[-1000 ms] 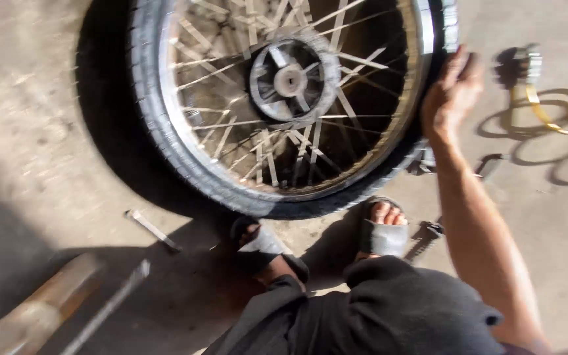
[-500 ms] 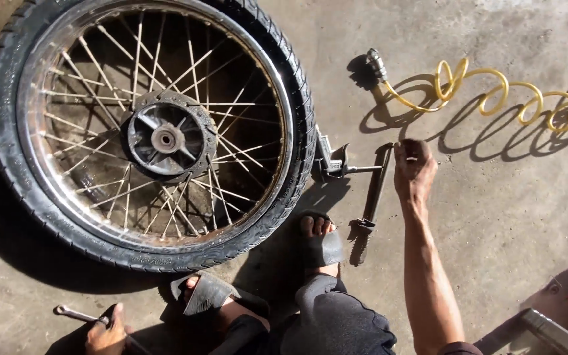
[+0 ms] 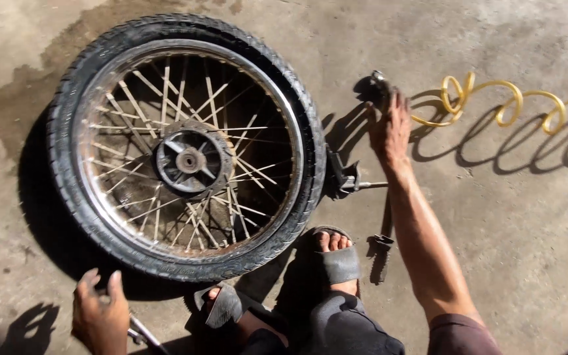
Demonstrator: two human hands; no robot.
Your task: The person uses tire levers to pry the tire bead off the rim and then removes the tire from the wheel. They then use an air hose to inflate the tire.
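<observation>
A spoked motorcycle wheel with its black tyre lies flat on the concrete floor. My right hand reaches past the wheel's right side and rests on the metal nozzle at the end of a yellow coiled air hose. My left hand is low at the bottom left, fingers curled around a thin metal tool on the floor, just below the tyre. My feet in grey sandals sit beside the tyre's lower edge.
A dark metal tool with a handle lies against the tyre's right side, and a long tyre lever lies beside my right foot. A damp dark patch spreads on the floor left of the wheel.
My right hand has moved up from the tyre lever to the air hose nozzle. My left hand has shifted right along the floor with the thin tool. The view moved so the wheel sits more central.
</observation>
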